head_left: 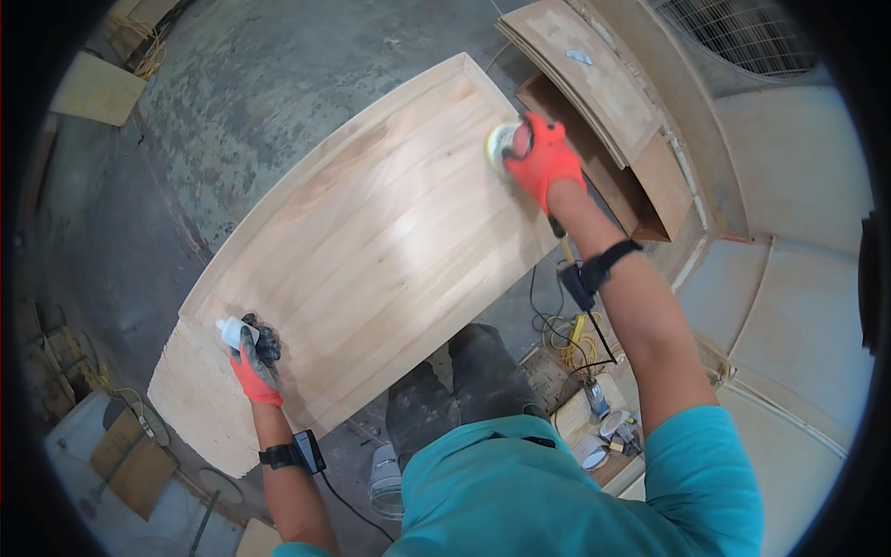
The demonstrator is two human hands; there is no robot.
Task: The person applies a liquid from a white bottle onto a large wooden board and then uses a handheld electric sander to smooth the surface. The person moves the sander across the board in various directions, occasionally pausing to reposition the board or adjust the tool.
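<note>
A wide pale wooden panel (371, 223) with a curved far edge lies in front of me. My right hand (548, 165), in a red glove, is closed on a round sander (502, 147) near the panel's far right end. The sander's disc sits against or just over the wood; its body is partly hidden by the glove. At the panel's left end, my left hand (254, 364), in a red glove with dark fingers, is wrapped round a small white bottle (238, 332) tilted to the left. The wrists each carry a black strap with a small device.
Wooden boards (594, 84) lean over an open wooden box at the far right. Beside my legs, a yellow cord (575, 345) and dark cables lie on the floor near cans and tools. A clear bucket (385, 483) stands below the panel. A grille (742, 37) fills the upper right.
</note>
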